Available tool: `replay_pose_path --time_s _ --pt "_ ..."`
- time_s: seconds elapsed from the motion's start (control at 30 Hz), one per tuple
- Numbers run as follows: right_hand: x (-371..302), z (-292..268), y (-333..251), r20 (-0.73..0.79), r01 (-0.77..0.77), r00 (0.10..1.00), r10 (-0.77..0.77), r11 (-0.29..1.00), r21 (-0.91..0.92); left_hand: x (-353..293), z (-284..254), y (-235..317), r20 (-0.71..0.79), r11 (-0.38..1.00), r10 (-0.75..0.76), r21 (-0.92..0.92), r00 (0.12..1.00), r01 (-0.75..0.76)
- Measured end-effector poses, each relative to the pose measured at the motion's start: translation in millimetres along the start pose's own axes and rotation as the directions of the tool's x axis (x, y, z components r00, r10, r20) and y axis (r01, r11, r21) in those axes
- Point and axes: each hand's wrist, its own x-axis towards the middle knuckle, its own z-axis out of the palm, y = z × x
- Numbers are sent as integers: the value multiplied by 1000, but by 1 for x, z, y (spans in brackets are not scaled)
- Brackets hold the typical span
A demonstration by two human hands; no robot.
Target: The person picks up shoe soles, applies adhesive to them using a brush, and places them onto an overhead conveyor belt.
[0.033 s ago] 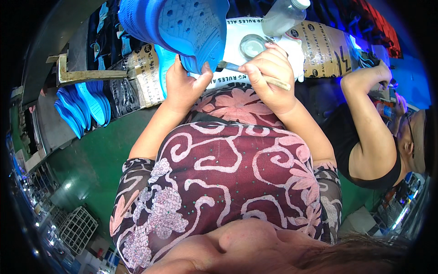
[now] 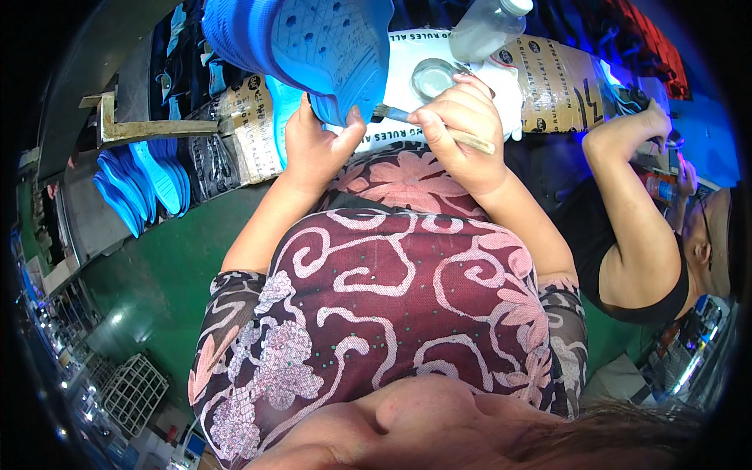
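A blue foam clog (image 2: pixel 329 55) with small holes is tilted up at the top of the view. My left hand (image 2: pixel 317 153) is closed on its lower end, thumb on the near edge and the other fingers partly hidden behind it. My right hand (image 2: pixel 470 141) grips a flat paintbrush (image 2: pixel 398 114) with a pale handle. The dark bristles are at the clog's right edge, and whether they touch it I cannot tell. Just beyond my right hand, a small round glass dish (image 2: pixel 433 80) rests on a white sheet (image 2: pixel 403 59).
A clear bottle with a white cap (image 2: pixel 489 33) stands behind the dish. Taped cardboard (image 2: pixel 552 82) covers the bench to the right. Several blue shoe pieces (image 2: pixel 164 184) lie at left, near a metal bracket (image 2: pixel 160 131). A co-worker's bent arm (image 2: pixel 630 184) is close on the right.
My hands, the clog and the brush look almost still, with only a slight shift at the brush handle. The co-worker's arm and hand at right have moved a little.
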Motion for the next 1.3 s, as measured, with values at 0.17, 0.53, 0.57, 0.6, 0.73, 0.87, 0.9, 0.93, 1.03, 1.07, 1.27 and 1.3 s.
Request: replay_pose_path --time_s 0.17,0.53,0.57,0.6,0.73,0.87,0.9,0.93,1.03,1.07,1.27,1.3 --pt "-3 -2 -1 92 -28 995 31 999 -28 2 3 2 -44 1000 24 -17 999 -25" --pt "-5 4 2 -3 -50 999 50 996 69 3 4 3 -50 998 69 8 996 -69" --pt "-6 2 2 19 -69 998 68 994 79 3 4 2 -52 997 82 5 995 -82" --pt "-6 1 1 20 -69 997 68 994 81 3 3 1 -53 997 80 7 995 -80" --pt "-10 -1 8 -34 -81 996 87 985 150 4 0 -4 -5 975 203 93 979 -202" --pt "-7 1 9 -62 -49 996 59 987 152 5 1 2 5 972 225 71 974 -225" --pt "-6 0 6 -67 -54 996 64 988 147 7 1 4 11 971 229 65 973 -229" --pt "-3 3 4 -43 -39 998 43 995 95 7 1 4 30 971 223 81 974 -225" --pt "-3 2 6 -11 -34 999 35 999 36 13 1 6 50 958 261 111 964 -265" --pt "-4 -1 6 -27 -48 998 48 998 32 16 1 8 50 943 303 127 952 -307" --pt "-8 -20 7 -148 -48 987 60 995 83 19 -5 13 -14 986 163 33 986 -163" --pt "-11 -23 9 -163 -41 985 52 997 70 22 -7 20 -18 991 119 -63 993 -119"
